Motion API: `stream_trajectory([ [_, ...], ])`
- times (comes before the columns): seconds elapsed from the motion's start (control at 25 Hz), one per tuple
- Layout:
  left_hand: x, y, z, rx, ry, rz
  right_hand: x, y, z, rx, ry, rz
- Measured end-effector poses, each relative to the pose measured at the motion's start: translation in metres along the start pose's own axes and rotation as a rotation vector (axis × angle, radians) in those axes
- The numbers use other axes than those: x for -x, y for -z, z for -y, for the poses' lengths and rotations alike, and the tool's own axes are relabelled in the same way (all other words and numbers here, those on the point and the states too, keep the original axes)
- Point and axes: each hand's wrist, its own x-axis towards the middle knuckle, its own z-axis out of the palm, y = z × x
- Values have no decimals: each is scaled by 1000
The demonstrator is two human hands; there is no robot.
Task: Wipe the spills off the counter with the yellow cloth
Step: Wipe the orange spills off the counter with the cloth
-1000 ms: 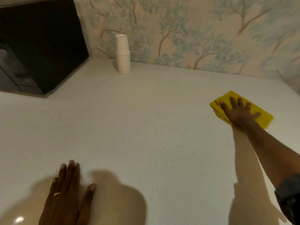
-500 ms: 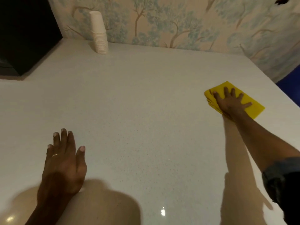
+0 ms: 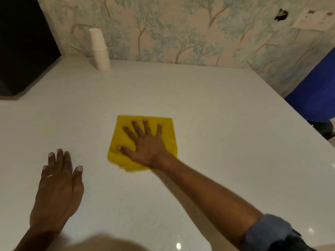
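The yellow cloth (image 3: 167,131), folded flat, lies near the middle of the white speckled counter (image 3: 226,109). My right hand (image 3: 145,142) presses down on it with fingers spread, palm flat on the cloth. My left hand (image 3: 58,185), wearing a ring, rests flat on the bare counter to the lower left, fingers apart and holding nothing. I can make out no spill on the counter surface.
A stack of white paper cups (image 3: 99,49) stands at the back by the tree-patterned wall. A black appliance (image 3: 23,44) fills the back left corner. The counter's right edge runs diagonally beside a blue object (image 3: 315,91). A wall socket (image 3: 313,19) sits upper right.
My right hand has slid the yellow cloth from the counter's right side leftward to the middle. The left hand has stayed flat on the counter.
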Motion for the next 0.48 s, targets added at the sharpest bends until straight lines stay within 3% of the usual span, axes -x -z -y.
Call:
stream_trajectory([
  [0.12,-1,3,-1,-14,2,3,75,-2,-4,-14,99,-33],
  [0.2,2,11,-6,-26,1,3,114,7,-33,10,53,-19],
  [0.28,5,21,-13,-5,23,8,142,28,-81,47,-98,-3],
  [0.48,15,41,-30,27,30,-8,223,77,-225,28,-674,-40],
])
